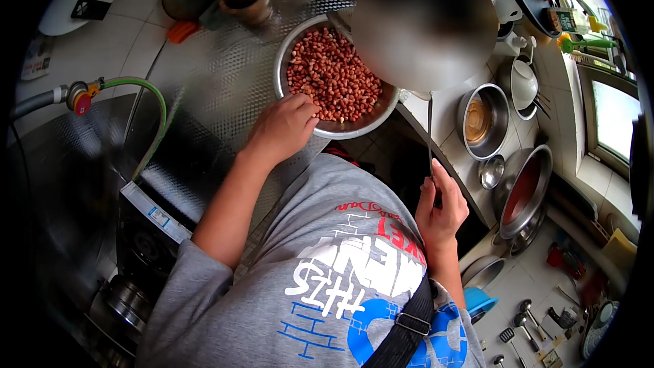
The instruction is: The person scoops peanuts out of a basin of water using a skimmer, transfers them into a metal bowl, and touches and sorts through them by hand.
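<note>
Countertop (pixel 211 109) bears a bowl (pixel 364 125), left grip (pixel 285 127) apparently touching its peanuts (pixel 332 73).

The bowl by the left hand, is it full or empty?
Not empty: red nuts spread widely across the bowl; their depth can't be told.

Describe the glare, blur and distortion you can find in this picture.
Head view: wide-angle curvature, black corners; head view: the window glows washed-out, and the metal counter shows pale glare; head view: a smooth oval blur covers the bowl's upper right; head view: the peanuts look fairly sharp.
</note>
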`<state>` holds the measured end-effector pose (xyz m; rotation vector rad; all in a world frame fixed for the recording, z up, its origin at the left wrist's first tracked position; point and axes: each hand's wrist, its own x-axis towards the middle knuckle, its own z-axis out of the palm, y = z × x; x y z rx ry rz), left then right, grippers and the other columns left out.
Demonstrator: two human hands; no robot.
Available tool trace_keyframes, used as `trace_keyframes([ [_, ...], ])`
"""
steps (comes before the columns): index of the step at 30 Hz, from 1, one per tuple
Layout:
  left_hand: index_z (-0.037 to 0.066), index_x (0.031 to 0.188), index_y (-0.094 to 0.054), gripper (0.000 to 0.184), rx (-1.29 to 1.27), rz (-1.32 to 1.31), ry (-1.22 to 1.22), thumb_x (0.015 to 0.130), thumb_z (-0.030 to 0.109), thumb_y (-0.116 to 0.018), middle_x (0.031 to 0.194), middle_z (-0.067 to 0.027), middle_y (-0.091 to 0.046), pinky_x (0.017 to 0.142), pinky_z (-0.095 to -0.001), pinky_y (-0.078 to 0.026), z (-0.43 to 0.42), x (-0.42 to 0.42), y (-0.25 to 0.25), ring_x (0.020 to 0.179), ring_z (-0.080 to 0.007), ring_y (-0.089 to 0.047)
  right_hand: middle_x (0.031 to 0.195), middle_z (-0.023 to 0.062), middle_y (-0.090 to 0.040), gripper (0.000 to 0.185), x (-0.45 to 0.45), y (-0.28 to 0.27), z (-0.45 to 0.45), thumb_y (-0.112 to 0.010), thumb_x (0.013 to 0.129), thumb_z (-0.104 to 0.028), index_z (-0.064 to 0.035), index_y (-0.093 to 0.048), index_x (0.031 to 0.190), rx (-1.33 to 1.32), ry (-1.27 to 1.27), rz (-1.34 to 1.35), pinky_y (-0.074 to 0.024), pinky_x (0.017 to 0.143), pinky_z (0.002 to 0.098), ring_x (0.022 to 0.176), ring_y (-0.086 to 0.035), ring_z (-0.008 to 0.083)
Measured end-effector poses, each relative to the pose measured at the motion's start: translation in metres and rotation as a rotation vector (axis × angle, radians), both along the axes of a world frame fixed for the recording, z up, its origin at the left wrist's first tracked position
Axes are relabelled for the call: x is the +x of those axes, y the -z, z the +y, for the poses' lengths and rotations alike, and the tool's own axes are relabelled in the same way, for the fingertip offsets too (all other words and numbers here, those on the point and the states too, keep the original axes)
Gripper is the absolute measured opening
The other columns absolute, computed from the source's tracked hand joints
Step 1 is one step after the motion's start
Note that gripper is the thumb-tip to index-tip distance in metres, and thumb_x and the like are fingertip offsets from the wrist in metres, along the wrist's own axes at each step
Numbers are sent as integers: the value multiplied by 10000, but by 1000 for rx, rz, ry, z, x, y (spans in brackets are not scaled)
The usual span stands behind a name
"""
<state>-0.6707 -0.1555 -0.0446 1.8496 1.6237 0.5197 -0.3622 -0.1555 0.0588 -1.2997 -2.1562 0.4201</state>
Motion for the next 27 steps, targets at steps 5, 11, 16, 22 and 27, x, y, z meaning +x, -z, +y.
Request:
trace_keyframes([
  [5, 2, 1037, -673, 154, 1, -18, 2, 909, 85, -699, 1066, -125, -663, 871, -452, -543, 3, 3, 5, 994, -349, -663, 759, 88, -686, 310, 7, 1, -8, -649, 940, 85, 47, -672, 1247, -283, 94, 138, -510, 549, 268, 575, -625, 129],
  [11, -8, 1044, -711, 169, -4, -18, 0, 904, 87, -703, 1128, -141, -683, 912, -446, -545, 6, 6, 3, 1036, -352, -671, 700, 29, -649, 242, 2, -9, -10, -563, 1051, -7, 41, -627, 1279, -721, 250, 470, -390, 480, 203, 536, -542, 47],
  [16, -10, 1040, -726, 176, 66, -19, -3, 903, 98, -707, 1151, -165, -692, 944, -452, -539, 7, 8, 3, 1061, -361, -670, 713, 49, -657, 236, 3, -16, -9, -556, 1067, -43, 37, -618, 1281, -961, 264, 601, -359, 441, 212, 478, -492, 54],
  [22, -12, 1023, -702, 137, 176, -40, -103, 909, 61, -687, 1087, -165, -694, 865, -450, -554, 16, 8, -8, 986, -369, -683, 729, 58, -661, 241, 2, -18, -9, -558, 1069, -46, 46, -604, 1287, -1115, 246, 676, -368, 421, 218, 468, -503, 58],
  [27, 9, 1077, -670, 175, 461, -140, -243, 903, 2, -672, 1009, -153, -672, 777, -412, -554, 39, 9, -32, 891, -339, -681, 719, 51, -674, 233, -1, -18, -12, -585, 1050, -35, 44, -630, 1264, -1078, 256, 536, -401, 446, 221, 489, -539, 59],
])
